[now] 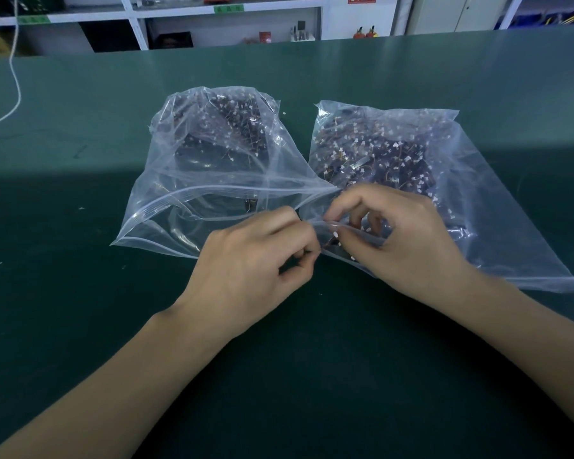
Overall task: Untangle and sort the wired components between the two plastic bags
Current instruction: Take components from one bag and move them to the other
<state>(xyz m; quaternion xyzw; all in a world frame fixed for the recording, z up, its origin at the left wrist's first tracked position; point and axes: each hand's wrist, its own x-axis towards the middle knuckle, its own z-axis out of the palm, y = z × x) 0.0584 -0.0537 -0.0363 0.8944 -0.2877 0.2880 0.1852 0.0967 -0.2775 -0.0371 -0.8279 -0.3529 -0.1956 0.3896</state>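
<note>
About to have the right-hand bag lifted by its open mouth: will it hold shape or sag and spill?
The right bag is thin, crumpled clear film, so it will likely sag. Its wired components are piled at the far end, so the weight probably swings there. The mouth is open by the right hand; tipping could spill parts.

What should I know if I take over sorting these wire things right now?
Left hand: fingers curled, pinching a small wired component at the bag mouths.
Right hand: pinching the same piece by its white plug.
Left bag: open, dark parts piled at its far end.
Right bag: open, holding a large pile.
Done: some parts already sit in the left bag.
Left: free this piece, bag it, then keep working through the pile.
</note>
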